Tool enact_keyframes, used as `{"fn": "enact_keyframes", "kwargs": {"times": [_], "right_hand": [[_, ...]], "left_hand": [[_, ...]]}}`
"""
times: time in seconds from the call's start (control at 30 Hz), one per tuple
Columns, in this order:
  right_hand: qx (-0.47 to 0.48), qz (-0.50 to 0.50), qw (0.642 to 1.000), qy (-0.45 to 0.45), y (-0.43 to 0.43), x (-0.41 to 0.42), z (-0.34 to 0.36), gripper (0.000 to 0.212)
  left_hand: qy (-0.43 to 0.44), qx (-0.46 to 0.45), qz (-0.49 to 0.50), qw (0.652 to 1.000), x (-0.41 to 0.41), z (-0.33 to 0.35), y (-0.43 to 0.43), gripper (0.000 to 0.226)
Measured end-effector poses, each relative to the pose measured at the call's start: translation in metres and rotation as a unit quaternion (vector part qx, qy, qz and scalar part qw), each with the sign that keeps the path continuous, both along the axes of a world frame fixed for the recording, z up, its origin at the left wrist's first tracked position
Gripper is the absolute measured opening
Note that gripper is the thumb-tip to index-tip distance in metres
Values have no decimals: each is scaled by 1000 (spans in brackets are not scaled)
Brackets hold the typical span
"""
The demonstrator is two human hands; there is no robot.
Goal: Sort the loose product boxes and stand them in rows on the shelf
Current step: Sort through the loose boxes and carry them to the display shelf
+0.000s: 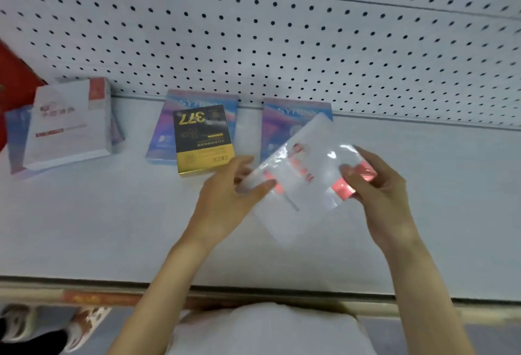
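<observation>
- Holding position, head view: white box (304, 174), glossy and struck by glare, with a red band near one end. It is tilted cornerwise in the air just above the shelf (84, 228), between both hands.
- left hand (225, 194): grips the white box's left edge, with the thumb across the top face and the fingers curled underneath.
- right hand (377, 188): grips the end with the red band, thumb pressed on the top face and fingers wrapped round the far edge.
- black-and-gold box (203, 140): printed "377", which reads upside down from here. It lies flat on the middle iridescent box, very near the left hand's fingertips; whether they touch cannot be told.
- middle iridescent box (159, 137): blue-purple, flat, its far end against the pegboard (253, 30).
- right iridescent box (279, 126): same print, flat at the back of the shelf, its near part hidden behind the white box.
- left white box (70, 123): red markings, lying flat on the third iridescent box (15, 135), of which only the edges show.
- pegboard: white with dark holes, forming the back wall.
- red item (14, 78): at the far left edge, cut off and not identifiable.
- label strip (84, 297): orange-red, on the shelf's front lip.
- patterned shoe (87, 323): on the floor below the shelf.
- white garment (267, 332): at the bottom centre, on the person.
</observation>
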State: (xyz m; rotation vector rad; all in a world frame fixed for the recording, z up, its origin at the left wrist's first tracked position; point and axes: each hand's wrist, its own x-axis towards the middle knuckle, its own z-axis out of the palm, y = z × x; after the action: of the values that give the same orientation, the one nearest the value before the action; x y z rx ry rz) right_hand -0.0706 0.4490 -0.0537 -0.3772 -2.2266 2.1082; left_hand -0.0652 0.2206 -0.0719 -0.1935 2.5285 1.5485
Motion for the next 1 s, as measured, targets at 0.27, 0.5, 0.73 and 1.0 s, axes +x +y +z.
{"fn": "enact_keyframes", "kwargs": {"times": [0.27, 0.5, 0.73, 1.0], "right_hand": [[134, -9, 991, 23, -49, -56, -26, 23], [559, 73, 826, -21, -37, -63, -80, 66], [532, 39, 845, -18, 1, 13, -73, 73], [465, -93, 856, -207, 64, 81, -51, 110]], "left_hand": [[-19, 106, 24, 994, 57, -3, -45, 35], [9, 176, 211, 961, 86, 2, -66, 13], [-3, 151, 234, 960, 94, -3, -60, 16], [-9, 124, 161, 979, 71, -14, -12, 16]]}}
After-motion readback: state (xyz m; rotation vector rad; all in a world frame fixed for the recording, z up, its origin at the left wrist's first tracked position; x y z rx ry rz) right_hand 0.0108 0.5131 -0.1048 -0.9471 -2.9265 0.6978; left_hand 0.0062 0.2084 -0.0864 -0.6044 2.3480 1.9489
